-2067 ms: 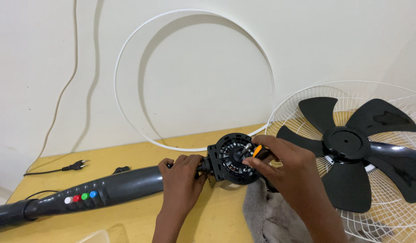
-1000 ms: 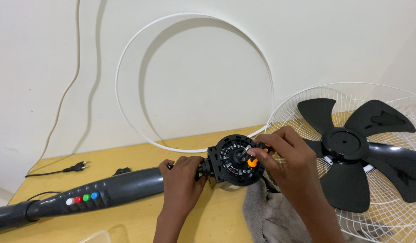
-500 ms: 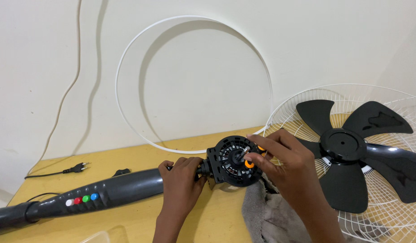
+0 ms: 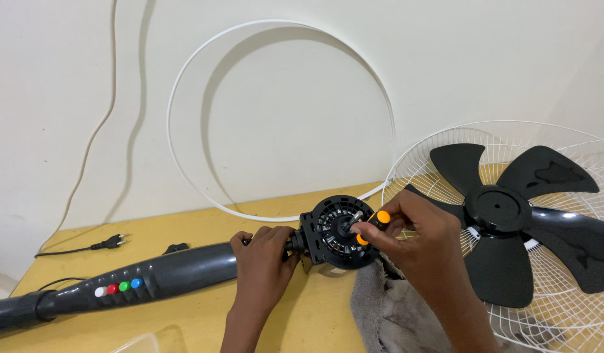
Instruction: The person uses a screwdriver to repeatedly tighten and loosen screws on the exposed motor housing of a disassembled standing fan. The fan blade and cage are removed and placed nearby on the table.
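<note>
fan motor [image 4: 336, 233], black and round, lies on the yellow table [image 4: 184, 229] with its vented face toward the camera and its shaft pointing out of that face. the left hand [image 4: 263, 258] is closed around the neck just left of the motor, where the dark stand [image 4: 138, 281] with coloured buttons joins it; the stand's long axis runs left from the motor. the right hand [image 4: 416, 235] comes in from the right of the motor, fingers pinched on a small orange-handled screwdriver [image 4: 374, 225] whose tip rests at the motor's face beside the shaft. right of the motor lie a black blade [image 4: 511, 216] on a white grille [image 4: 576, 320]; below it a grey cloth [image 4: 393, 314]; behind it a white ring [image 4: 184, 85] leans on the wall.
</note>
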